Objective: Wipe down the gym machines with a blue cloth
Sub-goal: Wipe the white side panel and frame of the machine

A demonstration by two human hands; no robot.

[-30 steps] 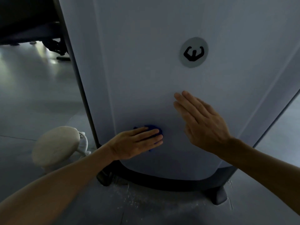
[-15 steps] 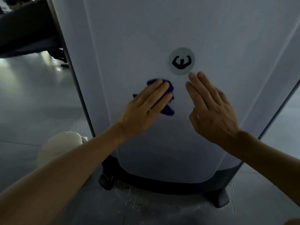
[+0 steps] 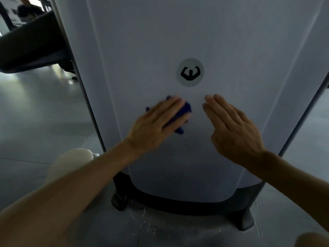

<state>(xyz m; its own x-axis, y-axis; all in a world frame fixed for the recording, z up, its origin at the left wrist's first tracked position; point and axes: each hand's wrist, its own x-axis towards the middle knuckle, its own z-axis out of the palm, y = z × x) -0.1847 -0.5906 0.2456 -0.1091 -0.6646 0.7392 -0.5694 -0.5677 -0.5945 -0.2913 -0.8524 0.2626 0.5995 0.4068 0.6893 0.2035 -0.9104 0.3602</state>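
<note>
A tall pale grey machine cover panel (image 3: pixel 178 32) fills the view, with a round logo badge (image 3: pixel 190 72) at its middle. My left hand (image 3: pixel 156 123) lies flat with straight fingers, pressing a small blue cloth (image 3: pixel 184 111) against the panel just below and left of the badge. Most of the cloth is hidden under the fingers. My right hand (image 3: pixel 233 129) rests flat on the panel beside it, fingers straight and together, holding nothing.
The panel ends in a dark base with black feet (image 3: pixel 245 223) on a grey floor scattered with white dust (image 3: pixel 160 227). A cream round object (image 3: pixel 71 163) sits on the floor at the left. A dark padded machine part (image 3: pixel 30 45) stands at the upper left.
My left hand swept the cloth up from low on the panel to just under the badge. My right hand rose along the panel with it. In the last half second both hands barely shifted.
</note>
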